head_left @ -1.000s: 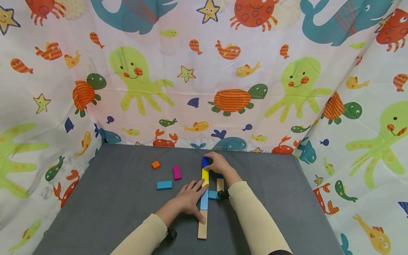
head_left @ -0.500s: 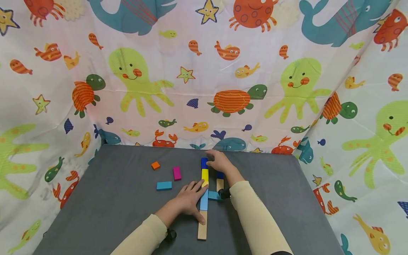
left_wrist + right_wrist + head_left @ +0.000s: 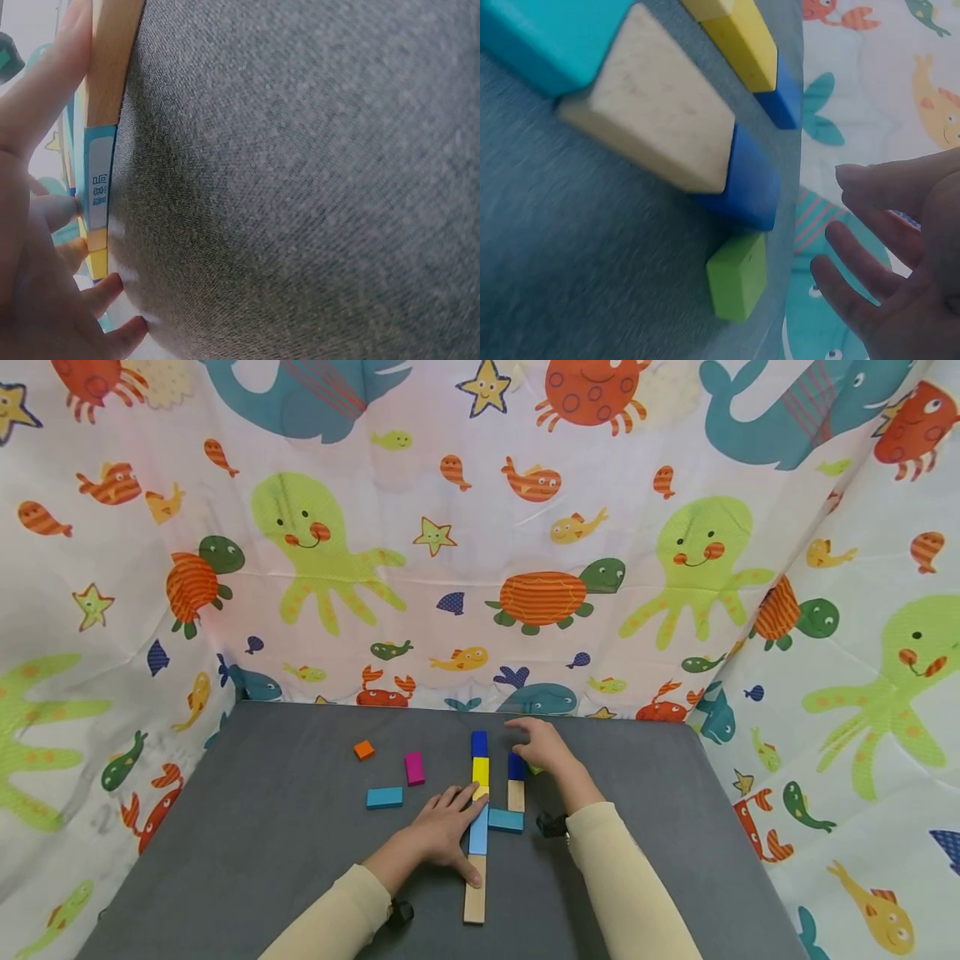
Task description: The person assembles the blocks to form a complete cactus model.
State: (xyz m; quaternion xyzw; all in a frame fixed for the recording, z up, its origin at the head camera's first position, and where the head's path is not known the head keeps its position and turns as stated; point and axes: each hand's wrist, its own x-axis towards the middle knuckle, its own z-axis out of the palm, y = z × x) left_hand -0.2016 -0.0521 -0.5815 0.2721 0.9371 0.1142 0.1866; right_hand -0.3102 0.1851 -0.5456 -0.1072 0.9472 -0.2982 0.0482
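Fingers of your left hand (image 3: 438, 828) spread, touching block row (image 3: 478, 837), lower centre. Your right hand (image 3: 545, 747): fingers apart, empty, near green block (image 3: 739, 281), right of centre. Step seems row straightening; next likely calls for steady left, light right pinch.

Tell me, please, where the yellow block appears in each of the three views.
Head: yellow block, below the picture's centre.
Left wrist: yellow block, low near the left edge.
Right wrist: yellow block, at the top, slightly right of centre.
Shared landmark: the pale wooden block adjoining it.
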